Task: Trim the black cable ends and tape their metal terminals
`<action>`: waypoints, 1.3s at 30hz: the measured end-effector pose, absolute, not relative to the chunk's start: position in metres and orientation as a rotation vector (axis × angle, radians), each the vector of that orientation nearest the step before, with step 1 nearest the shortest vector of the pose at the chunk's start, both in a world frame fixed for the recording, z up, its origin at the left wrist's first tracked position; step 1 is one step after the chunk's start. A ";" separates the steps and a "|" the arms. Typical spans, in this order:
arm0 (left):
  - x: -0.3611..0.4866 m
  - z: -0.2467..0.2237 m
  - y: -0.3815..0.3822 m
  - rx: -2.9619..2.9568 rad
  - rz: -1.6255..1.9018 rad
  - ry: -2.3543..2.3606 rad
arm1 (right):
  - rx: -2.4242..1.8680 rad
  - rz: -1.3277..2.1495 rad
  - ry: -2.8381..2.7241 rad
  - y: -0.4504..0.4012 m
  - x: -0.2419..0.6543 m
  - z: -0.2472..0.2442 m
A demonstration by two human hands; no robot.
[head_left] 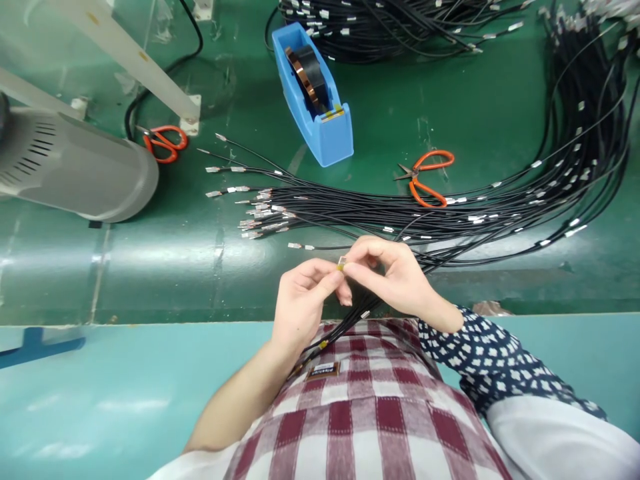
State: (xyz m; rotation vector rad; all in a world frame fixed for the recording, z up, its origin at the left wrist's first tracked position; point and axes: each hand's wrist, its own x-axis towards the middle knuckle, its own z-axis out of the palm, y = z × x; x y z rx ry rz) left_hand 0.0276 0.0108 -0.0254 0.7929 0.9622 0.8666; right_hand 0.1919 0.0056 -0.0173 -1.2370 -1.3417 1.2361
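My left hand (303,300) and my right hand (393,273) meet above the front edge of the green bench. Thumb and fingers of both are pinched on a small cable end (341,263) with a yellowish strip of tape and a pale tip; its finer shape is too small to make out. Under my hands, several black cables (353,320) run over the bench edge onto my lap, one bearing a yellow taped spot (323,345). Just beyond lies a thick bundle of black cables (345,207) with white labels and stripped, whitish ends pointing left.
A blue tape dispenser (336,143) with an amber roll stands behind the bundle. Orange-handled snips (425,177) lie open beside the bundle, and another orange-handled pair (167,142) sits near a grey cylindrical device (75,163). More black cables (400,33) are heaped at the back.
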 end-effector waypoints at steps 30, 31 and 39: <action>0.021 -0.019 0.020 0.836 0.972 1.018 | -1.148 1.637 -0.852 -0.010 0.173 -0.025; 0.020 -0.020 0.021 0.803 0.983 1.001 | -1.133 1.652 -0.851 -0.010 0.177 -0.024; 0.031 -0.028 0.030 0.709 0.895 0.837 | -1.027 1.859 -0.846 -0.010 0.196 -0.027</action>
